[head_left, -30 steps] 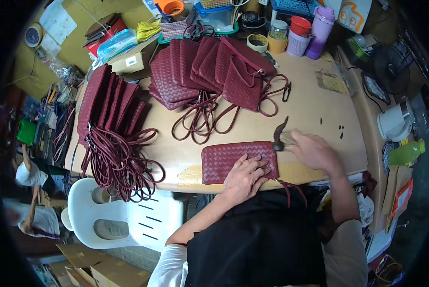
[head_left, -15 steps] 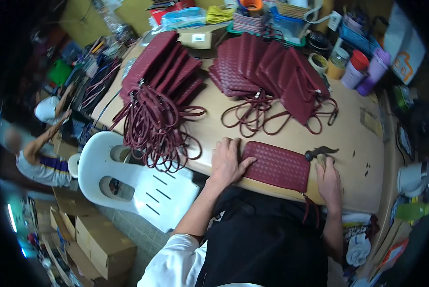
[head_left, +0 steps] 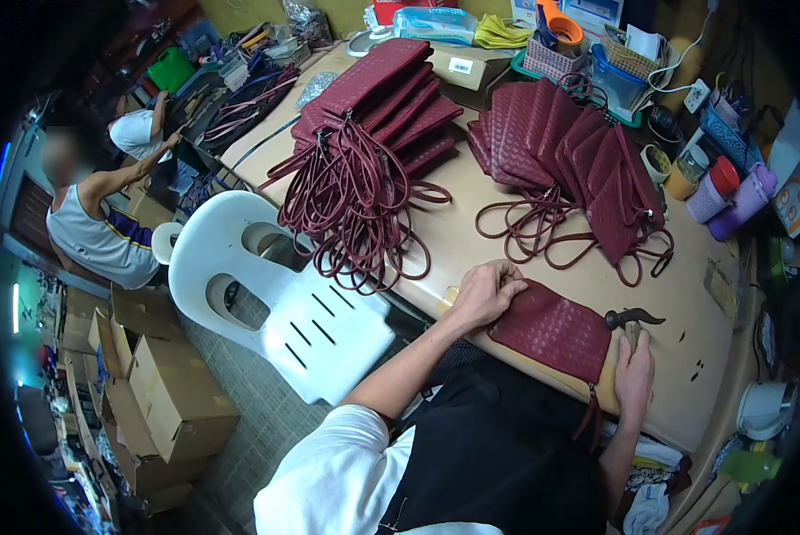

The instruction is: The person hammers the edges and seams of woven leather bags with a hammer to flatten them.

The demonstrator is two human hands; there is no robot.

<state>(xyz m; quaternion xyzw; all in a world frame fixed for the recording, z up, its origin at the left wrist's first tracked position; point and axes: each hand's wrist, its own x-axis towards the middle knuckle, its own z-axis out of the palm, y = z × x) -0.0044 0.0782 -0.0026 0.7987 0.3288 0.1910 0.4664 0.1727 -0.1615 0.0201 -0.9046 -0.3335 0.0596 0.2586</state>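
A dark red woven-pattern zip pouch [head_left: 556, 330] lies at the table's front edge, its strap hanging off the lower right corner. My left hand [head_left: 489, 294] is closed on the pouch's upper left corner, fingers bent and thumb pressed against it. Just right of the pouch, my right hand [head_left: 634, 374] is wrapped round the short handle of a hammer [head_left: 633, 317]. The hammer's dark curved head points right, close to the pouch's right edge. Behind my hands lie a stack of similar pouches [head_left: 382, 80] with tangled wrist straps and a fanned-out row of pouches [head_left: 529, 138].
A white plastic chair [head_left: 239, 241] stands left of the table [head_left: 453, 241]. Two people [head_left: 114, 223] work farther left, above cardboard boxes [head_left: 181, 392]. Jars, a purple bottle [head_left: 746, 203], baskets and a cardboard box [head_left: 458, 76] line the table's far and right sides.
My left hand has gone from resting spread on the pouch's left end to gripping its upper left corner. The right hand keeps the hammer beside the pouch. The whole view has shifted.
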